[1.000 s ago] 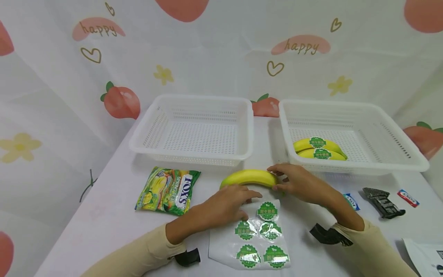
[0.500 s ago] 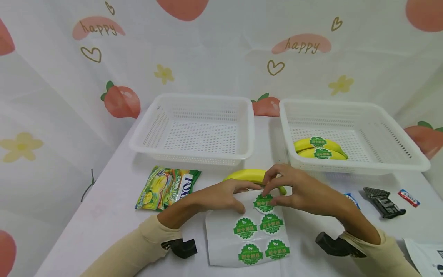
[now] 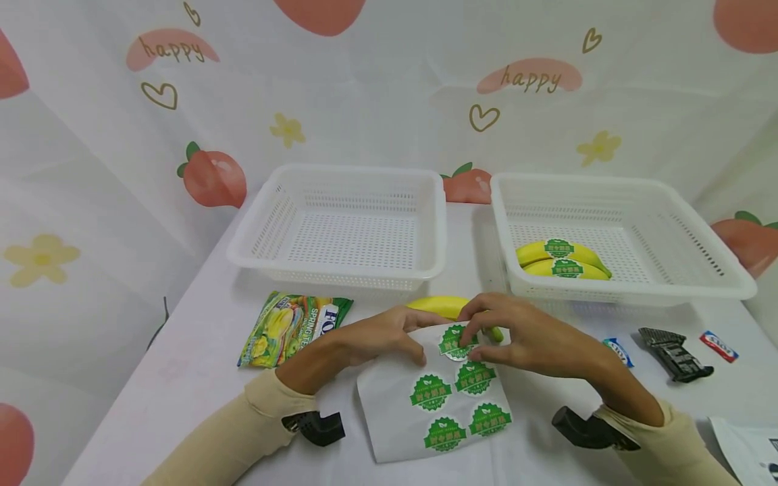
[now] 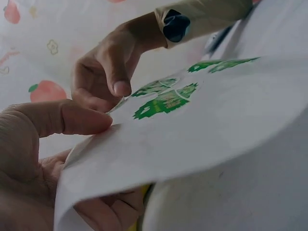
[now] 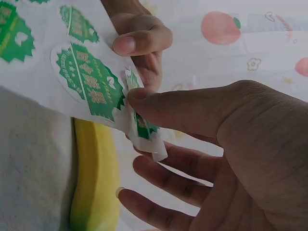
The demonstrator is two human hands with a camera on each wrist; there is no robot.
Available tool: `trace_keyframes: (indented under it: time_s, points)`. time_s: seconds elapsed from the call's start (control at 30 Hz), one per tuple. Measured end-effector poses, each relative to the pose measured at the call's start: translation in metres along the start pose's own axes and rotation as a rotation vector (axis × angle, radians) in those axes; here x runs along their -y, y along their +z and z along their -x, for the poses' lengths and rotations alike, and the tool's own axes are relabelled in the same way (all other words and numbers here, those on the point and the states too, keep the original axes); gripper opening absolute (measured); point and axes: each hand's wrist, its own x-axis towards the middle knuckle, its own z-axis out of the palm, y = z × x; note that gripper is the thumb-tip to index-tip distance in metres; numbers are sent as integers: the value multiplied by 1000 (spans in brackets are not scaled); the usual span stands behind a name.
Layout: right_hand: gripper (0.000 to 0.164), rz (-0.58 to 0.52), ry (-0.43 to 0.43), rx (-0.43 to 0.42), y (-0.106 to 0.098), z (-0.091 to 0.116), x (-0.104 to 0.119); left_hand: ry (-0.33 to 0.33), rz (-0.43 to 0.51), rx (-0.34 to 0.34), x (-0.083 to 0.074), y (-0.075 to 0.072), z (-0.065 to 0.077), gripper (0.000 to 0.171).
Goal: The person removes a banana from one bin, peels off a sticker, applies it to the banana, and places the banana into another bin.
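My left hand [image 3: 379, 337] holds the far edge of a white sheet of round green stickers [image 3: 395, 408], tilted up off the table. In the left wrist view its thumb [image 4: 86, 119] lies on top of the sheet and the other fingers are underneath. My right hand [image 3: 535, 337] pinches the sheet's far right corner at the top sticker [image 3: 454, 341]. The right wrist view shows that edge bent up under the thumb [image 5: 159, 103], with green print on the fold. Just behind the sheet lies a banana [image 3: 437, 306], partly hidden by both hands.
Two white plastic baskets [image 3: 337, 277] stand at the back; the right basket [image 3: 668, 291] holds two stickered bananas [image 3: 559, 260]. A green candy bag [image 3: 286, 331] lies left. Small wrapped sweets [image 3: 675, 354] and a printed paper [image 3: 744, 449] lie right.
Both hands have come off the banana and onto the sticker sheet. The left hand has lifted the sheet's far edge, and the right fingers now pinch its corner.
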Motion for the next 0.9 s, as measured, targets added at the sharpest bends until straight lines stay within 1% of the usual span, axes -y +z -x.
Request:
trace_keyframes:
  time_s: [0.07, 0.17, 0.23, 0.27, 0.37, 0.47, 0.53, 0.6, 0.67, 0.73, 0.8, 0.9]
  points:
    - [9, 3, -3, 7, 0, 0, 0, 4, -4, 9, 0, 0, 0, 71]
    - [9, 12, -8, 17, 0, -1, -1, 5, -3, 21, 0, 1, -1, 70]
    - [11, 14, -13, 26, 0, -1, -2, 3, -26, 13, 0, 1, -1, 69]
    - [12, 13, -16, 29, 0, -1, -2, 4, -59, -2, -1, 1, -1, 67]
    - [14, 2, -24, 48, -1, -1, -3, 41, -227, -90, -2, 1, -1, 60]
    - [14, 0, -28, 58, -3, 1, -4, 93, -450, -226, -3, 2, -2, 51]
    - [14, 6, -13, 62, -5, 2, -5, 113, -552, -294, -2, 5, -2, 46]
    - [13, 18, 2, 54, -7, 4, -4, 123, -644, -342, 0, 8, -3, 42]
    - [12, 25, 23, 38, -9, 6, -3, 124, -717, -358, 2, 13, -5, 42]
    - [12, 27, 26, 1, -10, 7, -2, 141, -791, -353, 5, 17, -7, 44]
    - [11, 24, 14, -51, -11, 7, -1, 181, -857, -334, 8, 20, -9, 49]
    - [10, 18, -17, -147, -10, 5, 0, 258, -909, -320, 11, 23, -11, 57]
